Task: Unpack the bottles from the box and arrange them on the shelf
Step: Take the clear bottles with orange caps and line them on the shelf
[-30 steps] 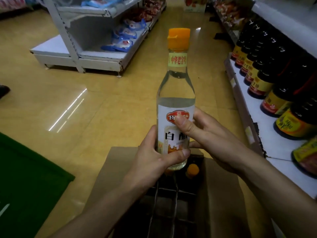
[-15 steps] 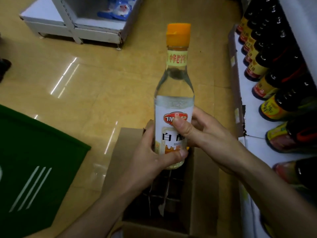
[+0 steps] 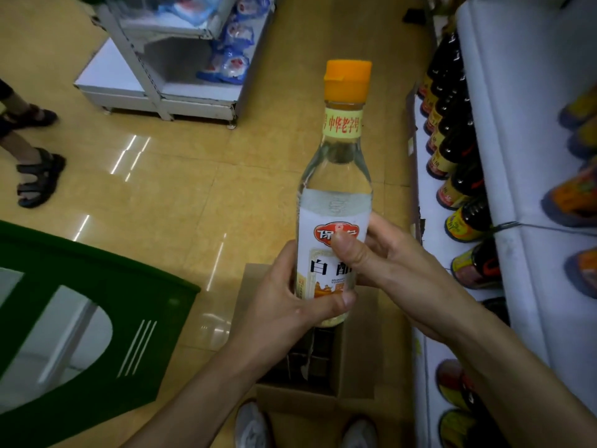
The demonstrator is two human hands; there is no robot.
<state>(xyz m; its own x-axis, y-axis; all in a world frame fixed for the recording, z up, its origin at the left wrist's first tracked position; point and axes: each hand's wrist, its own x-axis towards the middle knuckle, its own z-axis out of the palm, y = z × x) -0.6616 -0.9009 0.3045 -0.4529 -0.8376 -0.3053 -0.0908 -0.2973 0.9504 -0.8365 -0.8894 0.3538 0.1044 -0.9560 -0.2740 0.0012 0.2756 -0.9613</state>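
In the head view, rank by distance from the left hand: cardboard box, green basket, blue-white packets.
1. Cardboard box, directly beneath the left hand.
2. Green basket, on the floor to its left.
3. Blue-white packets, on the far rack across the aisle.

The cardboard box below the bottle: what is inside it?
Inside the cardboard box only dark divider cells show, with no bottle visible in them. The clear bottle, held by the left hand and right hand, covers the far cells.
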